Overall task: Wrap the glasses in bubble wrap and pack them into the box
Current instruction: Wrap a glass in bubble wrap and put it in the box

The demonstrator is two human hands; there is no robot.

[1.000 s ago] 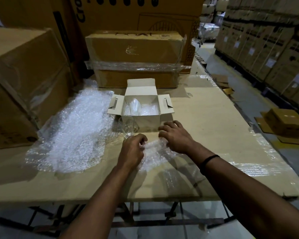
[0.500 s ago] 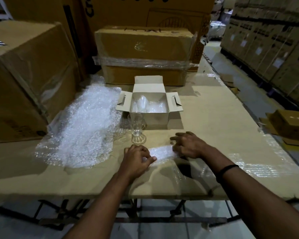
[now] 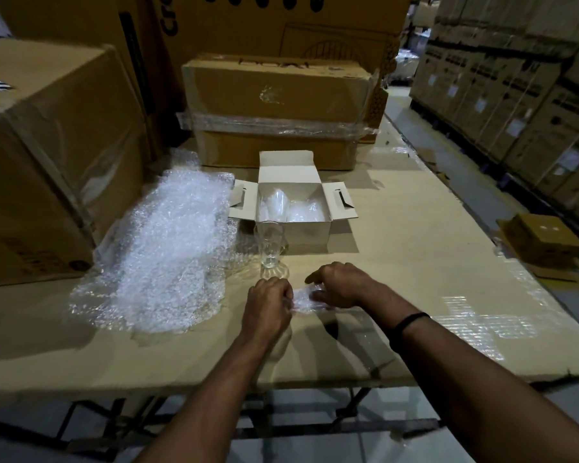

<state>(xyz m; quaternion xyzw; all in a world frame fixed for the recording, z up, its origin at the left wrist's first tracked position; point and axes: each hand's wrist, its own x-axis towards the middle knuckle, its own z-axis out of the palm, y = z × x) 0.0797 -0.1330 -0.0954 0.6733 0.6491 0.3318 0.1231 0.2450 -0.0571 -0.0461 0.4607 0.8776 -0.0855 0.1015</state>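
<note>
Together, left hand [image 3: 268, 309] and right hand [image 3: 340, 285] grip one bubble-wrap bundle [image 3: 302, 300] — one bare glass [image 3: 270, 247] stands before one open box [image 3: 310, 232].

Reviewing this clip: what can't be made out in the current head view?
Head view:
1. What the wrapped bundle holds: its wrap, the left hand and the right hand cover it.
2. How many glasses lie in the white box: the wrapping inside blurs together, and the bare glass stands before it.
3. The back carton print: cut by the top edge.
</note>
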